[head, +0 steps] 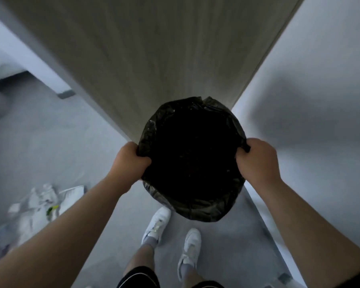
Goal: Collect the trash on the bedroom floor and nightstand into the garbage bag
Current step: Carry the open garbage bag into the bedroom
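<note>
A black garbage bag (192, 206) hangs open in front of me, its mouth stretched wide and its inside too dark to see into. My left hand (129, 161) grips the bag's left rim with closed fingers. My right hand (256, 161) grips the right rim the same way. On the grey floor at the lower left lies a pile of trash (40, 206): white crumpled paper or plastic pieces and a clear bottle with a bit of green.
A tall wood-grain panel (150, 59) stands straight ahead behind the bag. A white wall (320, 80) runs along the right. A bed corner (6, 65) shows at the upper left. My feet in white sneakers (156, 225) stand on the grey floor (50, 142) below the bag.
</note>
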The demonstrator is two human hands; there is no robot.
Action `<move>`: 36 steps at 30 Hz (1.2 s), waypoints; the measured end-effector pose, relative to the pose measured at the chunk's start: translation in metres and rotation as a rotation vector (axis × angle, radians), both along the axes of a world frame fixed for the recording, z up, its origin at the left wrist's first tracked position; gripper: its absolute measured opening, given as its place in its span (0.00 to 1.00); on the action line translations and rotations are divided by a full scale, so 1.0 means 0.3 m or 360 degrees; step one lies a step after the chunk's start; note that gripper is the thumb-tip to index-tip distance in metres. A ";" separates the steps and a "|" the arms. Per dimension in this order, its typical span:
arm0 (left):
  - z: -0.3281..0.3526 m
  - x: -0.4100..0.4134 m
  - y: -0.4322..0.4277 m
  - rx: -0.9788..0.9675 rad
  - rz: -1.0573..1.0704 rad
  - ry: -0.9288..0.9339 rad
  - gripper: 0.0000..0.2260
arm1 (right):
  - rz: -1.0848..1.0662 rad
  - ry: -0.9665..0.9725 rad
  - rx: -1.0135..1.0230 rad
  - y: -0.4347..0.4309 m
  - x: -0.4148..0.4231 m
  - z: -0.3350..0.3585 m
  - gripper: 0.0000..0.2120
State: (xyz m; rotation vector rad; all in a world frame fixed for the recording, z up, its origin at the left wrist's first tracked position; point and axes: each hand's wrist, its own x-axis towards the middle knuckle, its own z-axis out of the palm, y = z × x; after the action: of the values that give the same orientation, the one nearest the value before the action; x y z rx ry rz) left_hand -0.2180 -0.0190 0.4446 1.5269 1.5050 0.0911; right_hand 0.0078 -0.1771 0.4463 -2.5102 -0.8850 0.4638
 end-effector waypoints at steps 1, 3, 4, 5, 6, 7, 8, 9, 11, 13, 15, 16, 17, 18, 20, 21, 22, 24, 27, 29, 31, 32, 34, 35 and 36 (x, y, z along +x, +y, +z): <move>0.046 -0.059 -0.003 0.0007 0.0045 0.0006 0.09 | 0.0061 -0.0010 0.0016 0.015 -0.038 0.039 0.14; 0.141 -0.183 -0.003 0.0038 0.0106 0.0015 0.10 | 0.0179 -0.0029 0.0101 0.052 -0.125 0.102 0.15; 0.189 -0.245 -0.005 0.0050 0.0155 0.0017 0.10 | 0.0231 -0.0007 0.0129 0.073 -0.176 0.141 0.15; 0.229 -0.308 0.000 0.0077 0.0206 0.0013 0.10 | 0.0271 0.0018 0.0164 0.096 -0.226 0.175 0.14; 0.260 -0.377 0.008 0.0111 0.0255 0.0016 0.10 | 0.0306 0.0045 0.0195 0.118 -0.275 0.202 0.14; 0.297 -0.445 0.011 0.0137 0.0312 0.0013 0.09 | 0.0356 0.0064 0.0227 0.147 -0.325 0.230 0.15; 0.334 -0.516 0.009 0.0149 0.0368 -0.0006 0.09 | 0.0413 0.0074 0.0262 0.174 -0.380 0.260 0.16; 0.367 -0.589 0.004 0.0144 0.0416 -0.0035 0.10 | 0.0485 0.0082 0.0299 0.202 -0.439 0.288 0.17; 0.429 -0.743 -0.009 0.0150 0.0520 -0.0081 0.09 | 0.0636 0.0126 0.0359 0.261 -0.568 0.353 0.18; 0.480 -0.916 -0.024 0.0177 0.0632 -0.0084 0.08 | 0.0774 0.0151 0.0359 0.324 -0.709 0.413 0.16; 0.517 -1.095 -0.047 0.0177 0.0749 -0.0090 0.08 | 0.0911 0.0167 0.0326 0.386 -0.866 0.461 0.15; 0.528 -1.180 -0.055 0.0161 0.0806 -0.0099 0.09 | 0.0975 0.0173 0.0307 0.416 -0.943 0.477 0.14; 0.540 -1.259 -0.065 0.0143 0.0861 -0.0109 0.10 | 0.1036 0.0164 0.0291 0.446 -1.021 0.493 0.13; 0.549 -1.338 -0.072 0.0132 0.0919 -0.0129 0.10 | 0.1092 0.0150 0.0289 0.477 -1.099 0.508 0.13; 0.568 -1.474 -0.083 0.0135 0.1040 -0.0191 0.10 | 0.1214 0.0142 0.0301 0.531 -1.247 0.535 0.14; 0.576 -1.539 -0.087 0.0141 0.1089 -0.0211 0.10 | 0.1271 0.0142 0.0304 0.555 -1.319 0.544 0.15; 0.584 -1.600 -0.088 0.0149 0.1126 -0.0226 0.10 | 0.1315 0.0143 0.0310 0.577 -1.388 0.553 0.14; 0.603 -1.718 -0.086 0.0166 0.1211 -0.0230 0.09 | 0.1378 0.0156 0.0329 0.620 -1.515 0.563 0.14; 0.626 -1.879 -0.060 0.0191 0.1330 -0.0228 0.08 | 0.1474 0.0143 0.0362 0.695 -1.682 0.572 0.15; 0.638 -1.969 -0.033 0.0226 0.1429 -0.0246 0.06 | 0.1535 0.0158 0.0364 0.753 -1.779 0.576 0.15; 0.641 -2.045 0.004 0.0237 0.1494 -0.0246 0.05 | 0.1565 0.0174 0.0357 0.817 -1.861 0.576 0.15; 0.640 -2.081 0.024 0.0234 0.1520 -0.0237 0.05 | 0.1570 0.0196 0.0353 0.852 -1.899 0.572 0.16; 0.631 -2.147 0.067 0.0216 0.1573 -0.0239 0.08 | 0.1591 0.0244 0.0353 0.929 -1.974 0.560 0.16; 0.627 -2.177 0.091 0.0201 0.1599 -0.0234 0.08 | 0.1610 0.0263 0.0352 0.970 -2.009 0.553 0.17; 0.622 -2.205 0.121 0.0196 0.1624 -0.0221 0.09 | 0.1633 0.0283 0.0353 1.015 -2.045 0.546 0.18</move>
State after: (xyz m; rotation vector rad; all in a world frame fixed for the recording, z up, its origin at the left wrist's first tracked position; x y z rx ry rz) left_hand -0.8796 0.0172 0.6311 0.6777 2.0390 0.8672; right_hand -0.6057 0.1273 0.6100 -1.6175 -1.9769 0.8097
